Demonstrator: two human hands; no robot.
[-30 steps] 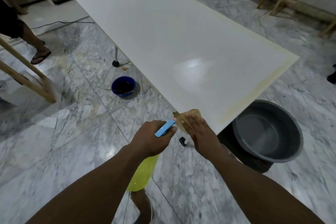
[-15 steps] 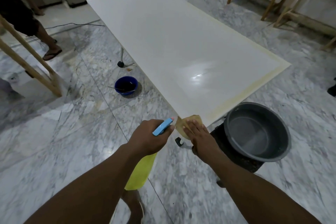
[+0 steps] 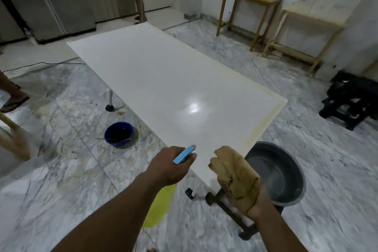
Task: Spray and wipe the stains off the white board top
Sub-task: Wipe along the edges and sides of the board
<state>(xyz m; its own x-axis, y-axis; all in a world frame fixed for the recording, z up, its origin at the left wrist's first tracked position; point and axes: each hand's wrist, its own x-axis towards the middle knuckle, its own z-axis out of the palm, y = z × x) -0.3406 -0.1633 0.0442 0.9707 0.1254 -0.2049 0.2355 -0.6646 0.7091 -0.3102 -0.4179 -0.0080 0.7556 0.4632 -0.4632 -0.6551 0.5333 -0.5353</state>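
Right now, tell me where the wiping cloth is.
In the head view, the tan cloth is bunched in the right hand, lifted just off the white board's near corner, with the grey basin to its right.

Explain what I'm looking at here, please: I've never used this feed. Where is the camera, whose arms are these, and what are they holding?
There is no machine: the single camera sits on a person's head, looking forward and down at their bare arms. The left hand grips a spray bottle with a yellow body and blue trigger, aimed toward the white board top. The right hand holds up a crumpled tan cloth, lifted clear of the board. Yellowish staining runs along the board's right and near edges. On the floor sit a blue bowl to the left and a grey basin to the right.
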